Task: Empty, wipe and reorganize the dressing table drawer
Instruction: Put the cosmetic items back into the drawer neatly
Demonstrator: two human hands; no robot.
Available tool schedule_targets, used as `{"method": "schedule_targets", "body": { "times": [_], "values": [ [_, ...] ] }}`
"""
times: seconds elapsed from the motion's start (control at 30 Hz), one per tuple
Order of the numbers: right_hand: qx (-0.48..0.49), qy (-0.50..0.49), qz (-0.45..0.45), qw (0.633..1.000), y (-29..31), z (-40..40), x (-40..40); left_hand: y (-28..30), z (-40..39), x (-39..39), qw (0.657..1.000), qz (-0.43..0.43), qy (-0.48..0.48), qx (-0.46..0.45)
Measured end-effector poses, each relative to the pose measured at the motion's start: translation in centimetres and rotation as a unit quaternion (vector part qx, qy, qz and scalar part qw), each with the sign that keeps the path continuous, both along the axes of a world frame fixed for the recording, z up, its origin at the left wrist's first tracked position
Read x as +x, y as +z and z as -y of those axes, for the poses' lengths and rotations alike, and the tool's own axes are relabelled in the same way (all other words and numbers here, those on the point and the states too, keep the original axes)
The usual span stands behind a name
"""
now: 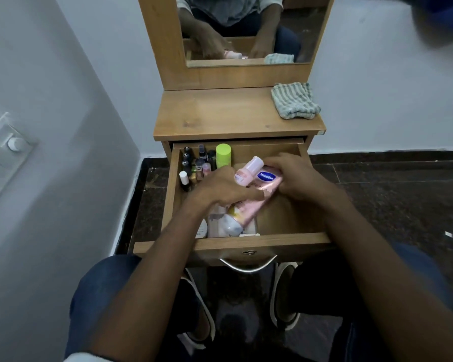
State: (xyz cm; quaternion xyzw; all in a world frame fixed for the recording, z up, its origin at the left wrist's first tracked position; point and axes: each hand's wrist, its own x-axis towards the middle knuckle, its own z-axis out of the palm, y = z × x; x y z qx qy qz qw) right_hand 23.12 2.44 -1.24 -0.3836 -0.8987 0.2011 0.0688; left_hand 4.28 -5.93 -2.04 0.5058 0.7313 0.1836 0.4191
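Two hands in drawer (262, 242), frame centre. Right hand (296, 176) grasps pink tube (259, 197) near cap end; left hand (220, 188) curls over lower half, small pink bottle (247, 171) between them. Tube long axis runs lower-left to upper-right. Cloth (294, 100) waits upper right on tabletop.

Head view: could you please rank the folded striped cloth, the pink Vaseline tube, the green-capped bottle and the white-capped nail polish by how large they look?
1. Pink Vaseline tube, though hands hide part of it
2. Folded striped cloth, close to the tube, so unsure
3. Green-capped bottle
4. White-capped nail polish
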Motion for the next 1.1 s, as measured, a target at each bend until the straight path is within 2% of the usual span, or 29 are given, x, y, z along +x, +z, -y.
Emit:
{"method": "schedule_targets", "body": {
  "times": [0.07,0.2,0.37,0.57,0.7,0.9,1.0,1.1],
  "values": [
    [-0.008,-0.036,0.027,0.999,-0.1,0.1,-0.1,0.1,-0.1,0.2,0.999,-0.014,0.036,0.011],
    [-0.047,-0.082,0.001,0.996,-0.2,0.4,0.2,0.2,-0.3,0.3,0.996,-0.032,0.074,0.030],
    [-0.050,-0.127,-0.054,0.989,0.0,0.1,0.4,-0.4,-0.3,1.5,0.997,0.033,0.060,0.040],
    [-0.007,-0.121,0.013,0.992,-1.0,-0.3,-0.1,-0.3,-0.6,2.8,0.995,0.084,0.031,0.049],
    [0.006,-0.125,0.014,0.992,-0.8,-0.3,-0.4,0.4,-0.3,2.6,0.988,0.137,0.072,0.024],
    [-0.096,-0.041,0.136,0.985,-0.6,1.3,-1.1,-0.5,-0.5,1.9,0.995,0.009,0.088,0.048],
    [-0.044,-0.047,0.162,0.985,-0.6,1.8,-0.7,0.1,-0.3,2.4,0.996,-0.024,0.064,0.051],
    [-0.013,-0.064,0.159,0.985,-0.8,1.9,-0.3,0.6,-0.2,2.7,0.997,-0.018,0.056,0.051]
  ]
}}
